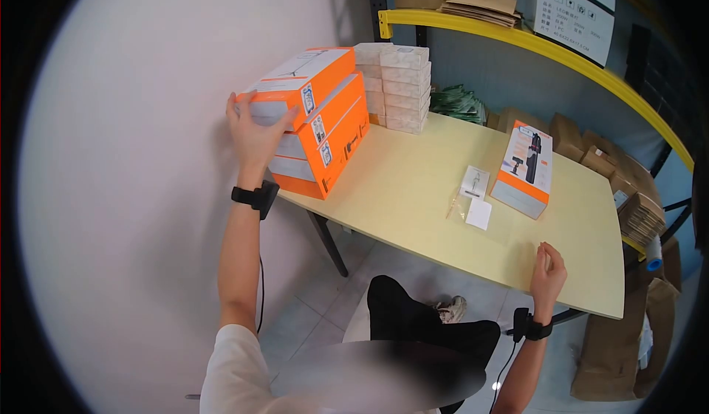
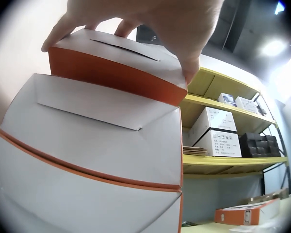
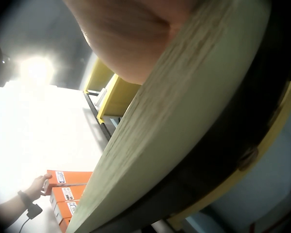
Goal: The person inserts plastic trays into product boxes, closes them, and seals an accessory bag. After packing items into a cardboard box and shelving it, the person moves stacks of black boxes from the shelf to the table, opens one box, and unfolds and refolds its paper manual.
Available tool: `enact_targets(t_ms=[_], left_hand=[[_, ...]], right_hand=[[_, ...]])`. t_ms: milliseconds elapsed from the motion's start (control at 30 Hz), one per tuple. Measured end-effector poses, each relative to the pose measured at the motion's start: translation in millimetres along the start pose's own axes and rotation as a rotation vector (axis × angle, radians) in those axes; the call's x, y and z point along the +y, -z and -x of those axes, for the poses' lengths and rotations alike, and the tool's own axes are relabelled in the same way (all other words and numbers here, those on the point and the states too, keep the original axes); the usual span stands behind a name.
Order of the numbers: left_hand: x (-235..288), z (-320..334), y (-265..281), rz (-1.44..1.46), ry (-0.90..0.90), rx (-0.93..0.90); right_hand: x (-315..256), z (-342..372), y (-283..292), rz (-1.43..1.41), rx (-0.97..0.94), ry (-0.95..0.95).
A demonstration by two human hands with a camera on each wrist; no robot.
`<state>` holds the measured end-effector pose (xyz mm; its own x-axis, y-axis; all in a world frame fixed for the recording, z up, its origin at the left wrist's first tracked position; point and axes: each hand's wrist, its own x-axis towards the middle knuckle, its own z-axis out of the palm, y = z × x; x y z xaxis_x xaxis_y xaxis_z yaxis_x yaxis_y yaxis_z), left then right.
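Note:
My left hand point(image 1: 255, 137) grips the near end of the top orange-and-white box point(image 1: 306, 70), thumb on one side and fingers on the other. In the left wrist view that hand point(image 2: 155, 22) spans the white end flap of the box point(image 2: 116, 56), which sits slightly tilted on the stacked boxes point(image 2: 97, 121) beneath. Several orange boxes point(image 1: 340, 144) form the stack at the table's left end. My right hand point(image 1: 548, 277) is at the table's front edge with fingers loosely bent, holding nothing. Its fingers are hidden in the right wrist view, where part of the hand point(image 3: 131, 39) shows.
Another orange box point(image 1: 524, 166) lies on the table point(image 1: 399, 185) at right, beside a leaflet point(image 1: 474, 182) and a white card point(image 1: 478, 213). Pale boxes point(image 1: 405, 89) stand behind the stack. A yellow-edged shelf point(image 1: 502, 36) crosses above the back; the wall point(image 1: 133, 155) is at left.

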<state>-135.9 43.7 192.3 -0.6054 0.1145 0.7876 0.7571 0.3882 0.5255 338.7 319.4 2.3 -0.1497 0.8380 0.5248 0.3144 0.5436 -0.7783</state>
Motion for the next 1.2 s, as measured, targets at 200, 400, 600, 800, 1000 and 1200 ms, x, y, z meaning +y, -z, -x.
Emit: enact_targets(t_ms=[200,400,600,800,1000,1200], left_hand=[[-14,2,-13,-0.017,0.028,-0.030],[-33,2,-13,-0.193,-0.102,-0.041],[-6,22,-1,-0.007,-0.122,0.078],[41,84,18,0.109,-0.339,-0.010],[48,134,3,0.249,-0.323,-0.192],[83,196,-19,0.518,-0.299,-0.433]], right_hand=[[-13,0,2,0.107,-0.005,0.006],[-23,-7,-1,0.229,-0.023,0.002],[-68,-76,-33,0.615,-0.009,-0.144],[-22,-144,-42,0.415,-0.428,-0.427],[15,-131,-21,0.268,-0.247,-0.494],[20,-87,31,-0.102,-0.073,-0.590]])
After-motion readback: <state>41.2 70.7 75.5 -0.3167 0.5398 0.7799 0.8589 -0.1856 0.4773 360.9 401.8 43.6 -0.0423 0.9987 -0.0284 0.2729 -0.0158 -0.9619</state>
